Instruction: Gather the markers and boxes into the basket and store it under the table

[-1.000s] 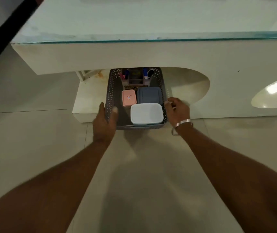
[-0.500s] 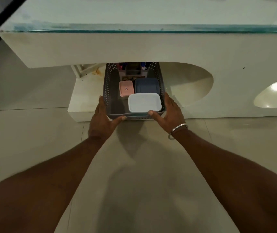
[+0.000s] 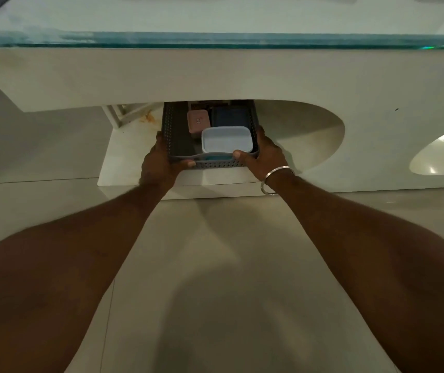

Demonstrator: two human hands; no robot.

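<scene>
A grey perforated basket (image 3: pixel 210 162) sits on the white lower shelf (image 3: pixel 123 160) beneath the glass-topped table (image 3: pixel 215 74). Inside it lie a white box (image 3: pixel 226 139), a pink box (image 3: pixel 198 122) and a dark blue box (image 3: pixel 230 117). The basket's far end, where the markers lay, is hidden by the table's apron. My left hand (image 3: pixel 161 162) grips the front left corner of the basket. My right hand (image 3: pixel 265 154), with a metal bangle on the wrist, grips the front right corner.
The table's white side panel has a large rounded cut-out (image 3: pixel 304 135) to the right of the basket and a second opening (image 3: pixel 441 157) further right. A white slatted frame (image 3: pixel 123 114) stands under the table at the left. Pale floor tiles (image 3: pixel 215 265) lie in front.
Both hands shifted from the basket's sides to its front corners and pushed it deeper under the table. The markers at the far end have gone out of sight.
</scene>
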